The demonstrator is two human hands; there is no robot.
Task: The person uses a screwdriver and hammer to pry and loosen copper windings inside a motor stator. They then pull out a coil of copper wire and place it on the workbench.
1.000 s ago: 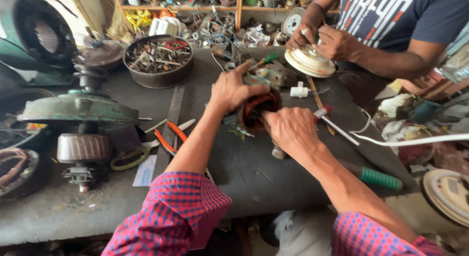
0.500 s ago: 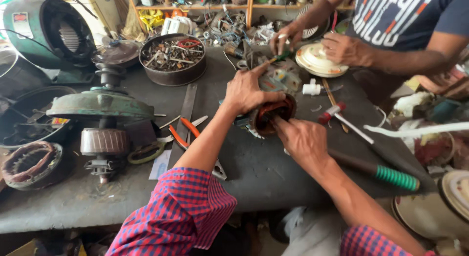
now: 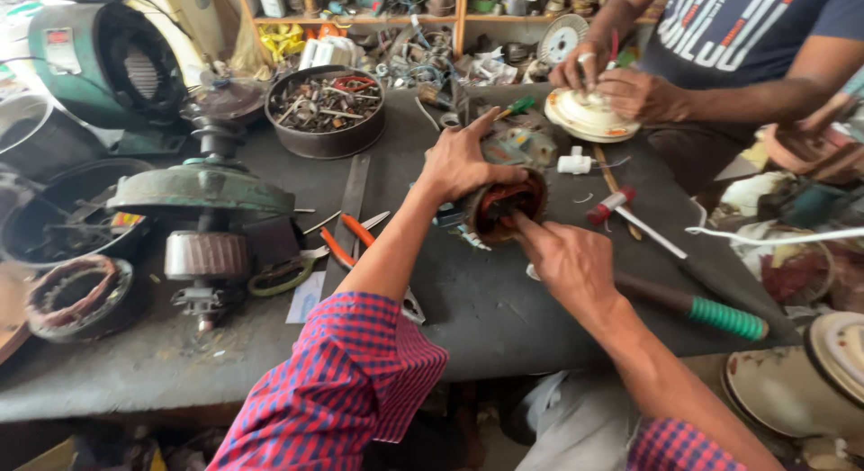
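Copper-wound and ringed in dark steel, the round motor stator [image 3: 506,206] sits tipped on its side near the middle of the grey tabletop [image 3: 504,318], its open bore facing the camera. The left hand [image 3: 463,161] is spread wide over its top and far side, gripping the outer shell, while the right hand [image 3: 567,260] is half curled with its forefinger [image 3: 522,226] pushed into the reddish windings at the bore's lower rim.

It looks heavy for its size and rigid in the shell, so the metal ring is the safe place to hold; the fine enamelled wire inside is likely easy to nick or bend, and the curved body could roll if released.

Room is tight. Orange-handled pliers [image 3: 346,242] lie just left of the left forearm, a green-gripped long tool [image 3: 711,311] lies close to the right wrist, and a white-and-red small tool [image 3: 630,215] is near the stator's right. Beyond it, another person's 2 hands [image 3: 612,84] work on a cream round cover [image 3: 589,116]. A round metal bowl of scrap parts [image 3: 326,111] stands well apart at upper left.
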